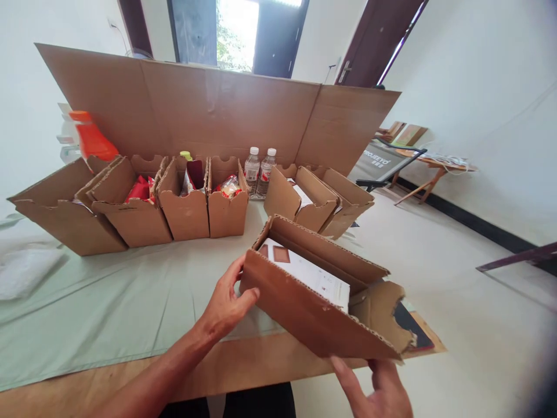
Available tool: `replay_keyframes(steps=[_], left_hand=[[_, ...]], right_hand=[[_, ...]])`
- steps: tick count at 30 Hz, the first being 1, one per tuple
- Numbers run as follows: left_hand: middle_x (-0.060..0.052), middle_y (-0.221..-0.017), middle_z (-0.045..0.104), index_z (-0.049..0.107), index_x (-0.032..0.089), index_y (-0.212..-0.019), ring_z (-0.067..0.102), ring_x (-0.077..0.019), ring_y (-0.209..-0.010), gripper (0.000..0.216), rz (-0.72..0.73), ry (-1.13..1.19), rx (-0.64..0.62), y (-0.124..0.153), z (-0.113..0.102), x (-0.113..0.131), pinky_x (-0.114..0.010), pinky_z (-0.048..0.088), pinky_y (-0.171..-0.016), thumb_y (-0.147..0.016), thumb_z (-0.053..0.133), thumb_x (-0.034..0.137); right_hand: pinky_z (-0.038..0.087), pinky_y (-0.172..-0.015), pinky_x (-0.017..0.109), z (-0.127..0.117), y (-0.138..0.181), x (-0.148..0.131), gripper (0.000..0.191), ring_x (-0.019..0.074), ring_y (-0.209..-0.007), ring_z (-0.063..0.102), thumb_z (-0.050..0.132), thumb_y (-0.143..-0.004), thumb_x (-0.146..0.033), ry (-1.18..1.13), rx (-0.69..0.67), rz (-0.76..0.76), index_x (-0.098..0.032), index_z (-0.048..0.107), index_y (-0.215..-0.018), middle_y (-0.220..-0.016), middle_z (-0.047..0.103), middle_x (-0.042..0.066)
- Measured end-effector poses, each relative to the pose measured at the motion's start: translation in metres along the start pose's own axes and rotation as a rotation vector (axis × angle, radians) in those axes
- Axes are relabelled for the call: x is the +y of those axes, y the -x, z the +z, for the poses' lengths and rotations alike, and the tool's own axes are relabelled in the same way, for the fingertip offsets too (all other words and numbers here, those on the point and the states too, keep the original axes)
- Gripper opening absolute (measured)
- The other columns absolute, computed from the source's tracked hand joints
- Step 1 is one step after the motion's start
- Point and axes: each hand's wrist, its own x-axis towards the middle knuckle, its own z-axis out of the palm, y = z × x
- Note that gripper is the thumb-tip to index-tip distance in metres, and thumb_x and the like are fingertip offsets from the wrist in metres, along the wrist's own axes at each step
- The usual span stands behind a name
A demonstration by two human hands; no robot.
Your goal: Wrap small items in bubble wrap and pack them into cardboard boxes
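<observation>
Open cardboard box (304, 302) between left hand (226, 302) and right hand (378, 389).

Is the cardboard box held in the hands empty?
No, a white printed sheet lies inside the cardboard box, which the left hand grips at its near end.
</observation>
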Motion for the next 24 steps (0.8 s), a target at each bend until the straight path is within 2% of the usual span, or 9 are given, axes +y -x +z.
replay_keyframes(steps=[3,6,9,12,16,20,22,24], left_hand=[[-0.009,-0.146,0.059,0.052,0.024,-0.141,0.055,-0.0305,-0.135,0.057,0.027,-0.059,0.117,0.026,-0.019,0.0,-0.044,0.049,-0.11,-0.085,0.062,0.023],[-0.009,-0.138,0.064,0.055,0.024,-0.136,0.061,-0.0292,-0.128,0.048,0.029,-0.095,0.285,0.047,-0.048,-0.002,-0.04,0.054,-0.103,-0.089,0.063,0.026],[-0.01,-0.133,0.065,0.055,0.022,-0.133,0.065,-0.0278,-0.119,0.047,0.03,-0.136,0.45,0.047,-0.076,-0.007,-0.039,0.057,-0.096,-0.088,0.064,0.029],[-0.01,-0.13,0.066,0.053,0.021,-0.137,0.067,-0.0253,-0.111,0.052,0.014,-0.202,0.527,0.031,-0.1,-0.018,-0.038,0.057,-0.092,-0.086,0.062,0.029],[-0.009,-0.131,0.064,0.057,0.021,-0.134,0.064,-0.0245,-0.114,0.048,0.064,-0.342,0.605,0.012,-0.119,-0.039,-0.04,0.052,-0.096,-0.086,0.06,0.03],[-0.007,-0.107,0.066,0.068,0.02,-0.117,0.063,-0.0196,-0.087,0.033,0.023,-0.382,0.647,0.01,-0.127,-0.05,-0.033,0.052,-0.074,-0.087,0.062,0.033],[-0.005,-0.101,0.065,0.069,0.02,-0.113,0.06,-0.0174,-0.08,0.029,0.01,-0.395,0.668,0.011,-0.13,-0.05,-0.032,0.051,-0.07,-0.088,0.061,0.033],[-0.005,-0.102,0.064,0.068,0.021,-0.115,0.06,-0.017,-0.081,0.029,0.001,-0.407,0.703,0.01,-0.132,-0.049,-0.032,0.052,-0.072,-0.089,0.059,0.03]], right_hand=[[0.053,-0.101,0.053,0.021,-0.005,-0.023,0.049,0.0393,-0.122,0.063,0.063,-0.088,-0.06,-0.019,0.007,-0.033,-0.023,0.063,-0.121,-0.122,0.07,0.013],[0.058,-0.087,0.046,0.046,-0.028,-0.055,0.045,0.0363,-0.107,0.068,0.064,-0.087,-0.056,-0.096,-0.096,-0.161,-0.024,0.065,-0.118,-0.111,0.072,0.012],[0.058,-0.078,0.043,0.079,-0.066,-0.089,0.041,0.0321,-0.095,0.069,0.062,-0.087,-0.051,-0.22,-0.24,-0.268,-0.024,0.064,-0.118,-0.103,0.072,0.01],[0.056,-0.076,0.04,0.115,-0.103,-0.112,0.038,0.0285,-0.091,0.068,0.061,-0.085,-0.049,-0.302,-0.381,-0.288,-0.023,0.062,-0.114,-0.103,0.072,0.009],[0.057,-0.071,0.037,0.148,-0.121,-0.113,0.043,0.0273,-0.091,0.07,0.06,-0.085,-0.05,-0.297,-0.46,-0.261,-0.023,0.058,-0.118,-0.111,0.073,0.009],[0.058,-0.066,0.038,0.162,-0.116,-0.104,0.044,0.0285,-0.083,0.073,0.059,-0.083,-0.053,-0.267,-0.511,-0.206,-0.022,0.057,-0.115,-0.105,0.074,0.011],[0.059,-0.064,0.038,0.167,-0.115,-0.103,0.044,0.0295,-0.084,0.075,0.058,-0.083,-0.054,-0.268,-0.541,-0.19,-0.022,0.056,-0.113,-0.105,0.074,0.012],[0.059,-0.063,0.038,0.173,-0.117,-0.104,0.045,0.0306,-0.086,0.075,0.059,-0.082,-0.054,-0.275,-0.578,-0.181,-0.022,0.056,-0.112,-0.106,0.074,0.013]])
